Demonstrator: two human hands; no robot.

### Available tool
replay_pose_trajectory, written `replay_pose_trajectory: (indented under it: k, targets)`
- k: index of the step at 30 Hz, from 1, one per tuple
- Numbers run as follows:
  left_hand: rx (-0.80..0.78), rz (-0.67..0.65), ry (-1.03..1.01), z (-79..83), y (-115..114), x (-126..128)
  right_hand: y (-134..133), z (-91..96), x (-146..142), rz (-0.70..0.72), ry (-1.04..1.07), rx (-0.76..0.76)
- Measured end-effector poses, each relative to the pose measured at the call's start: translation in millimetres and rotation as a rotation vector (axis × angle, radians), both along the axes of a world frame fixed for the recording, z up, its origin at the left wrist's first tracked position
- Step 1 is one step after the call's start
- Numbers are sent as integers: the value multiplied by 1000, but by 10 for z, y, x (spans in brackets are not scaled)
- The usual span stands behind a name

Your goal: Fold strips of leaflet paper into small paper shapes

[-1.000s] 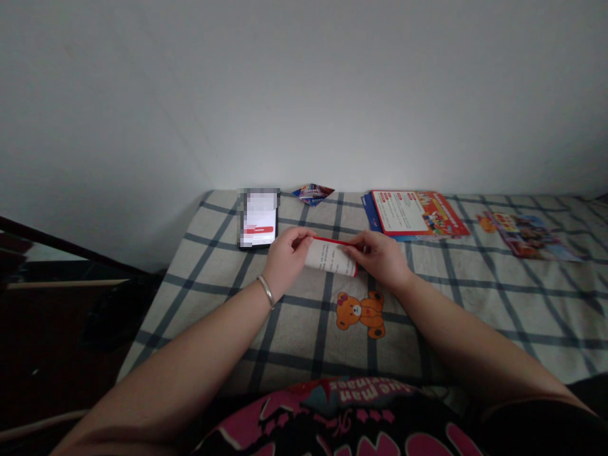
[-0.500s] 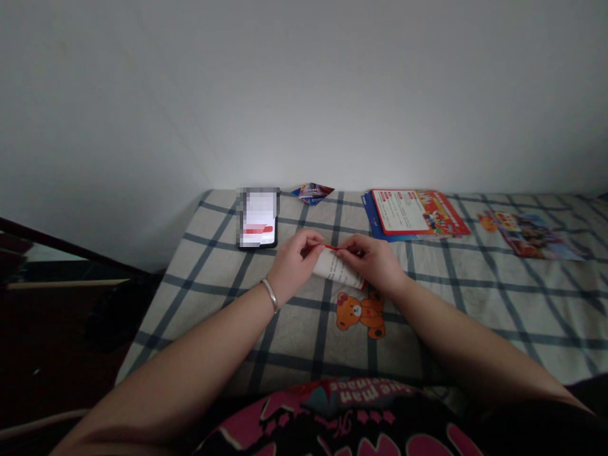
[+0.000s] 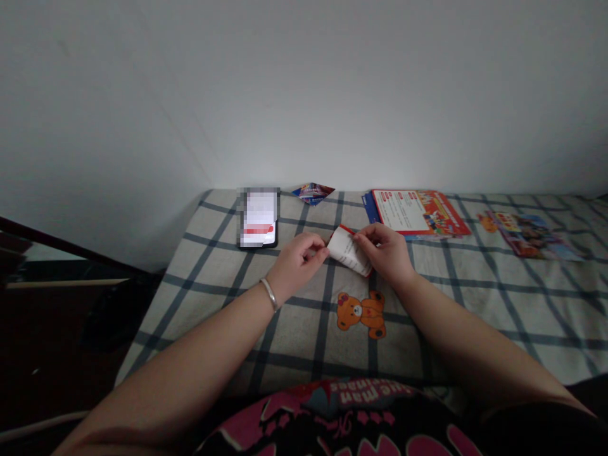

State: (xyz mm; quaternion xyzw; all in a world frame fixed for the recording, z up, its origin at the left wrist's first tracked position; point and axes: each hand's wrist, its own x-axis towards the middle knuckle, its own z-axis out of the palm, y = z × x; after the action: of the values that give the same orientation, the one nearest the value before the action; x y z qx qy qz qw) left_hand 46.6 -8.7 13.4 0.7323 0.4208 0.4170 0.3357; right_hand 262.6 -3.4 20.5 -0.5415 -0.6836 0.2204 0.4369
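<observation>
One curled, red-edged paper in bare fingers

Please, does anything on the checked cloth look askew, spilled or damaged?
A blue paper sheet sticks out left from under the red and white printed sheet, so their edges look uneven. The black rectangular phone appears pixelated along its left side. I see no spill or damage.
</observation>
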Motion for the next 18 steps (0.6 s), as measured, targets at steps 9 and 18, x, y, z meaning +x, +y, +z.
replay_pose_trajectory:
  k: [9, 18]
  targets:
    - [27, 35, 30, -13, 39, 6, 20, -3, -7, -36, 59, -35]
    - [-147, 54, -105, -9, 38, -36, 167, -18, 131, -80, 244, -169]
